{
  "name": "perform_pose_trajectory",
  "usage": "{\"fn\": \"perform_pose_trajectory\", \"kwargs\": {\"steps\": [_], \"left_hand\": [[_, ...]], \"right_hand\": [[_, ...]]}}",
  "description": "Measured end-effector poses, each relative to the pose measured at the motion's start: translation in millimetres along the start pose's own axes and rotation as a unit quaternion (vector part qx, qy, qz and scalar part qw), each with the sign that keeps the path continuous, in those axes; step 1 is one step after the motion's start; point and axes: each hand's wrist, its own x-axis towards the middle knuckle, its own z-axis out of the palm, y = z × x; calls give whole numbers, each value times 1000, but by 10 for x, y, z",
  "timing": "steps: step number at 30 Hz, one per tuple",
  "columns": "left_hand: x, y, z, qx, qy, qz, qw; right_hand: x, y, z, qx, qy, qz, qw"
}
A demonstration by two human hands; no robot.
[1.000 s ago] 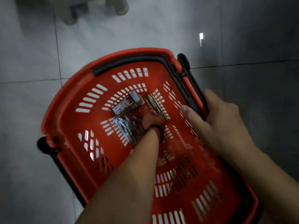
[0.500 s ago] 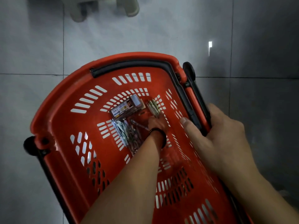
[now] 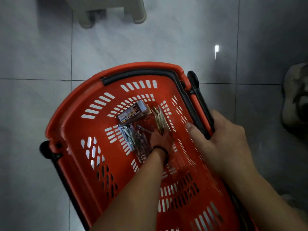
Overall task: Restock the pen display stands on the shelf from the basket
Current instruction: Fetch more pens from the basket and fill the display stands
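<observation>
Red plastic is sitting under the right hand's thumb, which is lying along the inside wall of the basket while the other fingers are curling over the rim and the black handle from outside. The right hand is clamping the edge this way, most likely to hold the basket steady on the floor while the other arm is digging in it.

The left hand is reaching right down to the bottom, its knuckles touching the loose pens heaped there. Its fingertips are hidden under the hand and blurred, so I cannot tell whether they are closing on a pen or only feeling for one. A dark bracelet is circling that wrist.

Just beyond the hand a gold-coloured bundle of pens is lying beside a printed box, all gathered at the far end of the basket floor. This looks like the picking-up step; nothing is being lifted out yet.

The basket is resting on grey floor tiles. Pale stool legs are standing well beyond it, and a shoe is showing at the right edge. The shelf and its display stands are not appearing in this view.
</observation>
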Motion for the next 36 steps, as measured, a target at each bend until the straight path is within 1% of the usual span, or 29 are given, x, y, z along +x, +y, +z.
{"fn": "perform_pose_trajectory", "kwargs": {"steps": [3, 6, 8, 9, 11, 12, 13, 15, 17, 19, 21, 24, 27, 30, 33, 36], "left_hand": [[-126, 19, -127, -23, -7, -9, 1000], [-304, 132, -320, -119, -29, -38, 992], [-600, 200, -468, -200, -68, -66, 975], [-815, 257, -570, -248, -95, -78, 961], [-1226, 378, -830, -312, -146, -81, 935], [-1404, 448, -981, -325, -162, -76, 929], [-1603, 546, -1153, -332, -174, -67, 925], [-2019, 758, -1519, -331, -192, -53, 922], [-2461, 974, -1899, -311, -209, -44, 926], [-2962, 1184, -2302, -286, -242, -39, 926], [-3447, 1418, -2705, -262, -268, -40, 926], [-4177, 1682, -3279, -231, -280, -38, 931], [-4823, 1845, -3820, -233, -293, 0, 927], [-5362, 1914, -4278, -224, -295, 36, 928], [-5837, 1916, -4592, -236, -299, 89, 920], [-6299, 1767, -4854, -262, -260, 119, 922]], "right_hand": [[-14, -11, 14, -1, 1, 2, 1000], [24, 25, 62, -16, 22, -10, 1000], [-6, 51, 75, -35, 28, -15, 999], [-58, 41, 67, -45, 38, -17, 998], [-236, -89, 8, -60, 80, -32, 994], [-351, -209, -41, -57, 99, -39, 993], [-484, -370, -100, -45, 105, -43, 993], [-785, -718, -229, -2, 82, -48, 995], [-1108, -1121, -410, 83, 26, -32, 996], [-1477, -1592, -648, 169, -46, 4, 985], [-1835, -2079, -927, 190, -80, 8, 978], [-2415, -2652, -1320, 216, -79, 16, 973], [-2963, -3140, -1686, 269, -98, 2, 958], [-3483, -3543, -1957, 330, -86, -31, 940], [-3857, -3877, -2181, 354, -81, -89, 927], [-4132, -4026, -2190, 373, -117, -124, 912]]}}
